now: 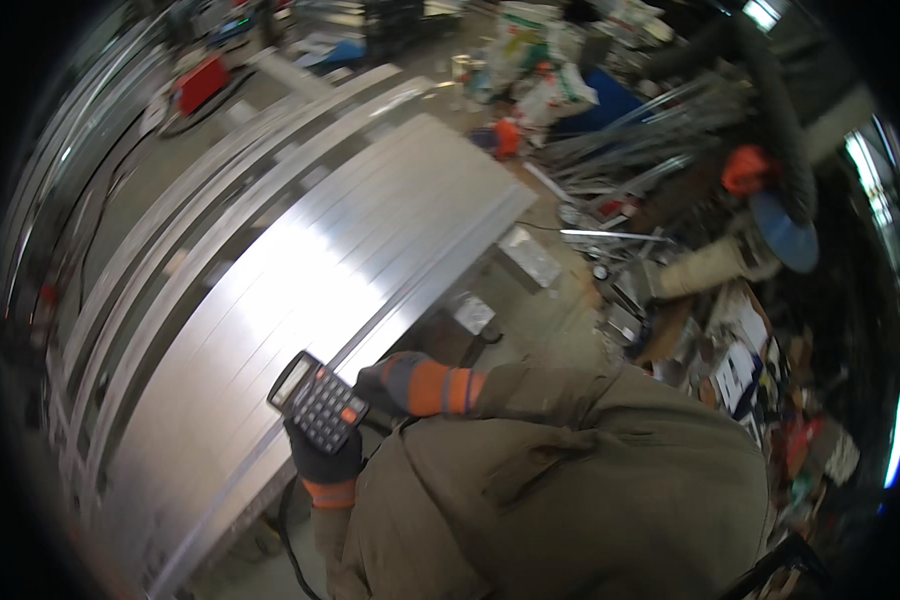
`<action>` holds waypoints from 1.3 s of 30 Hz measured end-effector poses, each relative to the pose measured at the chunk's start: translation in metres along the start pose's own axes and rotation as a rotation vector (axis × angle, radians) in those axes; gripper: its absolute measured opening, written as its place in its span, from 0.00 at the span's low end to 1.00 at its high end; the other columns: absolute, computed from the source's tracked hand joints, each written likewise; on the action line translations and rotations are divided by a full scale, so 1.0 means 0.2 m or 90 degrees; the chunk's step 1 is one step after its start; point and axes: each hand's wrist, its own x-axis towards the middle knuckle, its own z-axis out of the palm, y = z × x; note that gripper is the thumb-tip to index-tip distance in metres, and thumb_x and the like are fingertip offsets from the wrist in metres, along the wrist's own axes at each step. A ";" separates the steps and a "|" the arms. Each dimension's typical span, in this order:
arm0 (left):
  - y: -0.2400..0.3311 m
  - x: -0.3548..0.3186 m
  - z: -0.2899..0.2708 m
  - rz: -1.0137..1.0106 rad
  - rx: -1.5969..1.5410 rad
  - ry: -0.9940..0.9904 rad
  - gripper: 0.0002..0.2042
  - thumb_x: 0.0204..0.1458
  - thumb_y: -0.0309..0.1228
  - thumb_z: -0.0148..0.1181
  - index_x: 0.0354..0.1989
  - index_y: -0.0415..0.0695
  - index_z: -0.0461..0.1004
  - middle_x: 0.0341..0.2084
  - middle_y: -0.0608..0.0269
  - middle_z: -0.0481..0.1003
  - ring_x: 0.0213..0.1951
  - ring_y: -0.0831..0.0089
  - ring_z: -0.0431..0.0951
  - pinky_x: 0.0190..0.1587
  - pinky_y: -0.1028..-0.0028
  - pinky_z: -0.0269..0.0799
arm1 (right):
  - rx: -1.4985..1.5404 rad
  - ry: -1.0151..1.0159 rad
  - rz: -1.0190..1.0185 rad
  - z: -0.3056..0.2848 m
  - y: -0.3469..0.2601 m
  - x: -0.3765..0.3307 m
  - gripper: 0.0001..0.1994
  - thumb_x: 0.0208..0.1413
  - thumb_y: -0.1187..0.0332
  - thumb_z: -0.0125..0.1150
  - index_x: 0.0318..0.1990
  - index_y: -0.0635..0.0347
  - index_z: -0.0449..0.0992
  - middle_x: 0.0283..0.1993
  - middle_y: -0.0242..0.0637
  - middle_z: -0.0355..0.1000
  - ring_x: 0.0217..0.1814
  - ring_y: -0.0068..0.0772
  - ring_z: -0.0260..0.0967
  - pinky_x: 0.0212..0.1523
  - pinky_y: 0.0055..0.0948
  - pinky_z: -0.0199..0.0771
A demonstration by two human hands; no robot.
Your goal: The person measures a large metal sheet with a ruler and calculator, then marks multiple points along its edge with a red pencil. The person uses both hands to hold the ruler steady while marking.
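A dark calculator (320,405) with a small display, rows of grey keys and an orange key sits tilted in my left hand (322,458). That hand, in a dark work glove with an orange cuff, is closed around its lower end. My right hand (400,382), in a grey and orange glove, is close to the calculator's right edge. Its fingers look curled, and blur hides what they hold, if anything. Just beyond both hands lies a wide bank of shiny metal profiles (370,220), set side by side.
Separate metal bars (185,225) run along the bank's far left side. Metal blocks (528,258) stand beside its right edge. A machine with a blue disc (782,232) stands at right, among piled metal offcuts (620,140) and clutter. A red box (201,84) lies far left.
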 end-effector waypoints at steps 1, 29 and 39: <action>-0.02 -0.01 0.02 -0.005 0.008 -0.018 0.31 0.61 0.41 0.79 0.67 0.37 0.75 0.59 0.48 0.83 0.60 0.51 0.85 0.62 0.59 0.80 | 0.002 0.012 0.007 0.00 0.00 -0.02 0.11 0.68 0.61 0.64 0.53 0.51 0.82 0.46 0.48 0.86 0.54 0.58 0.85 0.55 0.52 0.84; 0.69 -0.28 0.93 -0.021 -0.438 -0.640 0.33 0.72 0.48 0.65 0.78 0.39 0.69 0.74 0.51 0.74 0.72 0.53 0.76 0.73 0.52 0.74 | 0.382 0.061 0.969 2.24 1.15 -2.63 0.17 0.73 0.55 0.63 0.56 0.58 0.85 0.44 0.58 0.82 0.45 0.66 0.80 0.50 0.69 0.75; 1.25 -0.52 1.69 -0.678 -0.913 -0.975 0.36 0.73 0.49 0.64 0.82 0.43 0.64 0.79 0.54 0.68 0.74 0.54 0.73 0.75 0.49 0.73 | 0.779 0.678 0.940 1.54 1.71 -2.98 0.23 0.75 0.49 0.62 0.47 0.65 0.87 0.32 0.50 0.81 0.32 0.51 0.80 0.40 0.57 0.78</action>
